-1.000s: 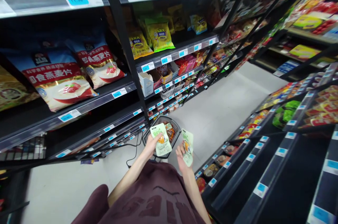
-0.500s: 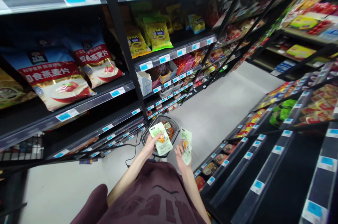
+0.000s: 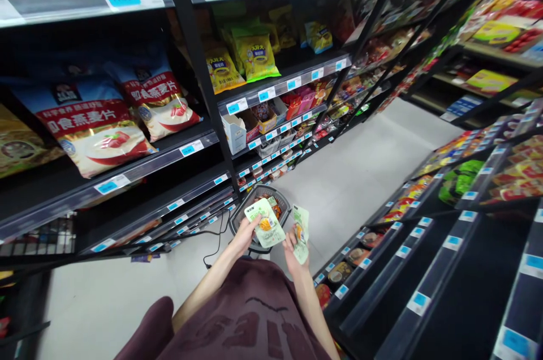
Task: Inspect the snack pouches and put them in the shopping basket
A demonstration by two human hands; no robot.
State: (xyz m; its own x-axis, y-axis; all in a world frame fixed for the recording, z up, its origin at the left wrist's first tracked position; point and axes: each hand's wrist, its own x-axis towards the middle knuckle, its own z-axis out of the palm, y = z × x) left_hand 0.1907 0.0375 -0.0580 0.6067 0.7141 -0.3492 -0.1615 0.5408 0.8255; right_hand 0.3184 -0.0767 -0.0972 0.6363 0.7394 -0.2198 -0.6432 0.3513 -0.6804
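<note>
My left hand [image 3: 242, 237] holds a pale green snack packet [image 3: 265, 223] with an orange picture, tilted flat over a dark shopping basket [image 3: 281, 202] on the floor. My right hand [image 3: 292, 251] grips a second, similar green packet [image 3: 301, 234] held upright, just right of the first. The two packets nearly touch. The basket holds some orange and red packets, partly hidden by the left packet. My maroon shirt fills the bottom of the view.
Black shelving with blue price tags lines both sides of a grey-floored aisle. Big red-and-blue oat bags [image 3: 91, 125] sit on the left shelf, yellow bags [image 3: 254, 57] further on. Low sloped shelves [image 3: 382, 269] with packaged food stand close on my right. A black cable [image 3: 214, 247] trails on the floor.
The left packet has tipped flatter and shifted slightly right toward the other packet. The right hand and basket stay about where they were.
</note>
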